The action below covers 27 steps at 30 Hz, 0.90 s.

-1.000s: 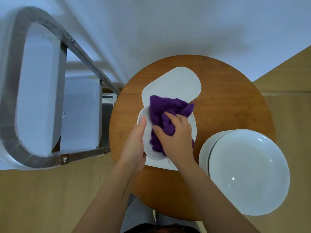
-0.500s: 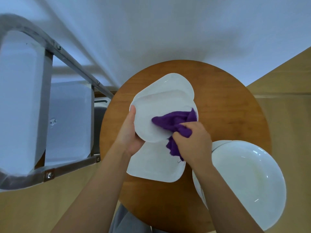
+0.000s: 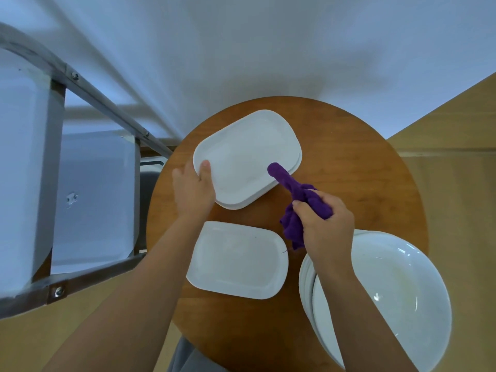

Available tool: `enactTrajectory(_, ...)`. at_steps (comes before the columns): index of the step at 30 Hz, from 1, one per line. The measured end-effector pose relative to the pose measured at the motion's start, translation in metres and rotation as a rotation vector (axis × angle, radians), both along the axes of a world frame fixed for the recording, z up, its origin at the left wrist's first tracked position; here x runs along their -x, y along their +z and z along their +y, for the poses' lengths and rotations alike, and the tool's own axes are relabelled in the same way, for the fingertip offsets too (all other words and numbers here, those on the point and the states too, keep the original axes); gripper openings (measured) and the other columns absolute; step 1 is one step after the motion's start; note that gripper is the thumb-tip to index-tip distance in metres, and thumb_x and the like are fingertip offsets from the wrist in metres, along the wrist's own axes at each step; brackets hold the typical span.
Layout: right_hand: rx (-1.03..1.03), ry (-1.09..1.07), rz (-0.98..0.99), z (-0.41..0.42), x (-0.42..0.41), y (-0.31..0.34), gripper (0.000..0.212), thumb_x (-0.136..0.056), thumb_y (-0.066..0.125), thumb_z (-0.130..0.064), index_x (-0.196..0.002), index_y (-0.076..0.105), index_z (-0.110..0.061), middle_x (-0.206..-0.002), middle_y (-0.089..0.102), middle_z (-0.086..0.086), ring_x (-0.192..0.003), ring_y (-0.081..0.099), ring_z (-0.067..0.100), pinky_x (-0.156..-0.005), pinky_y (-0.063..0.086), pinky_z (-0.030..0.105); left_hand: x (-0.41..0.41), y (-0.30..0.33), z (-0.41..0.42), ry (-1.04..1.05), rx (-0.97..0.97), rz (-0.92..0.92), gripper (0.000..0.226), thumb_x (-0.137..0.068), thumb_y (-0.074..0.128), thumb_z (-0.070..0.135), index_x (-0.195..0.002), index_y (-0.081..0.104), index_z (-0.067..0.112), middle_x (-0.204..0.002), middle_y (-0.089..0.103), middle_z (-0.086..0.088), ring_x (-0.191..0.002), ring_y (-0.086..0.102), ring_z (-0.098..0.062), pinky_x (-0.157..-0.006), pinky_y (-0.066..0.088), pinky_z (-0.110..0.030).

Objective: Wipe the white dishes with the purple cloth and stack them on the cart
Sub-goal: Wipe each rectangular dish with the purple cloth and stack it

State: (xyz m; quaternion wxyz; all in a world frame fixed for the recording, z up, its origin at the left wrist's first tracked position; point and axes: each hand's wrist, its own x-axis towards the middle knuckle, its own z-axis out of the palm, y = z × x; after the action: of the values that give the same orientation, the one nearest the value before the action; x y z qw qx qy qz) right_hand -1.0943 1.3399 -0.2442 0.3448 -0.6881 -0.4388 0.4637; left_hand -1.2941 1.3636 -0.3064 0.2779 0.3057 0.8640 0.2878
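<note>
The left hand grips the near-left edge of the upper rectangular dish, thumb on top, over at least one similar dish beneath. The right hand is clamped on the bunched purple cloth, whose tail touches that dish's rim. Risk: a one-sided grip could let the dish tip or slide. The round table is crowded (a second rectangular dish, stacked round plates overhanging its edge). The cart stands left, its shelf open.
</note>
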Motion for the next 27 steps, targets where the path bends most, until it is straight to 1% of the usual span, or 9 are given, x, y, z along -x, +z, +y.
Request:
enactTrajectory(3, -0.003, -0.002, 0.023, -0.001, -0.001, -0.002, 0.028, -0.082, 0.069, -0.019, -0.081, 0.051, -0.04, -0.088, 0.06, -0.012, -0.075, 0.062, 0.001, -0.057, 0.048, 0.013, 0.003, -0.01, 0.003, -0.003, 0.134, 0.022, 0.052, -0.097, 0.04, 0.047, -0.144, 0.031, 0.026, -0.137, 0.034, -0.012, -0.124, 0.036, -0.025, -0.106, 0.035, -0.043)
enactTrajectory(7, -0.004, -0.012, 0.053, -0.002, -0.001, -0.003, 0.028, -0.083, 0.069, -0.018, -0.083, 0.053, -0.04, -0.089, 0.062, -0.009, -0.074, 0.063, 0.006, -0.06, 0.052, 0.018, 0.003, -0.019, -0.002, -0.145, 0.37, 0.089, 0.06, -0.099, 0.031, 0.048, -0.151, 0.01, 0.027, -0.148, 0.026, -0.014, -0.136, 0.023, -0.031, -0.111, 0.026, -0.049)
enactTrajectory(9, -0.005, -0.013, 0.063, -0.004, 0.001, -0.003, 0.028, -0.083, 0.069, -0.018, -0.082, 0.053, -0.04, -0.09, 0.062, -0.008, -0.074, 0.063, 0.005, -0.059, 0.051, 0.017, 0.001, -0.02, -0.003, -0.144, 0.339, 0.037, 0.06, -0.1, 0.03, 0.047, -0.152, 0.01, 0.024, -0.15, 0.024, -0.014, -0.138, 0.021, -0.032, -0.112, 0.024, -0.05)
enactTrajectory(11, -0.004, -0.016, 0.069, -0.007, 0.003, -0.003, 0.028, -0.082, 0.069, -0.017, -0.082, 0.053, -0.04, -0.094, 0.063, -0.003, -0.077, 0.063, 0.011, -0.061, 0.052, 0.019, 0.001, -0.019, -0.009, -0.095, 0.235, -0.026, 0.057, -0.1, 0.031, 0.045, -0.15, 0.019, 0.02, -0.149, 0.028, -0.014, -0.138, 0.023, -0.032, -0.112, 0.023, -0.051)
enactTrajectory(15, 0.021, -0.05, 0.107, -0.017, 0.006, -0.004, 0.026, -0.082, 0.069, -0.018, -0.081, 0.054, -0.038, -0.098, 0.063, -0.001, -0.079, 0.063, 0.013, -0.059, 0.051, 0.018, 0.012, -0.025, -0.056, -0.04, 0.155, 0.05, 0.044, -0.098, 0.042, 0.039, -0.133, 0.049, 0.012, -0.13, 0.051, -0.01, -0.121, 0.045, -0.025, -0.103, 0.038, -0.043)
enactTrajectory(19, 0.063, -0.121, 0.193, -0.029, 0.01, -0.003, 0.021, -0.082, 0.07, -0.018, -0.09, 0.058, -0.034, -0.09, 0.065, -0.005, -0.072, 0.064, 0.006, -0.05, 0.047, 0.012, 0.027, -0.037, -0.115, -0.173, 0.269, 0.062, 0.027, -0.088, 0.061, 0.042, -0.101, 0.061, 0.019, -0.098, 0.062, 0.003, -0.084, 0.058, -0.013, -0.073, 0.046, -0.025)
enactTrajectory(21, 0.079, -0.175, 0.226, -0.037, 0.011, -0.001, 0.021, -0.082, 0.07, -0.018, -0.093, 0.059, -0.032, -0.079, 0.067, -0.012, -0.07, 0.066, 0.005, -0.048, 0.046, 0.011, 0.031, -0.039, -0.129, -0.208, 0.288, 0.012, 0.02, -0.088, 0.062, 0.04, -0.085, 0.061, 0.02, -0.081, 0.065, 0.003, -0.07, 0.057, -0.009, -0.057, 0.041, -0.022)
enactTrajectory(25, 0.105, -0.25, 0.217, -0.059, 0.013, 0.005, 0.022, -0.082, 0.07, -0.02, -0.094, 0.058, -0.034, -0.079, 0.066, -0.017, -0.074, 0.065, 0.005, -0.048, 0.046, 0.01, 0.037, -0.038, -0.133, -0.301, 0.336, 0.044, 0.027, -0.093, 0.056, 0.036, -0.091, 0.066, 0.011, -0.077, 0.063, 0.001, -0.066, 0.054, -0.011, -0.055, 0.039, -0.02)
enactTrajectory(27, 0.095, -0.25, 0.213, -0.073, 0.016, 0.007, 0.022, -0.083, 0.069, -0.019, -0.089, 0.057, -0.036, -0.073, 0.065, -0.024, -0.073, 0.063, -0.005, -0.046, 0.046, 0.009, 0.04, -0.034, -0.131, -0.388, 0.361, 0.097, 0.028, -0.095, 0.052, 0.037, -0.094, 0.067, 0.013, -0.079, 0.064, 0.0, -0.065, 0.054, -0.01, -0.054, 0.038, -0.017)
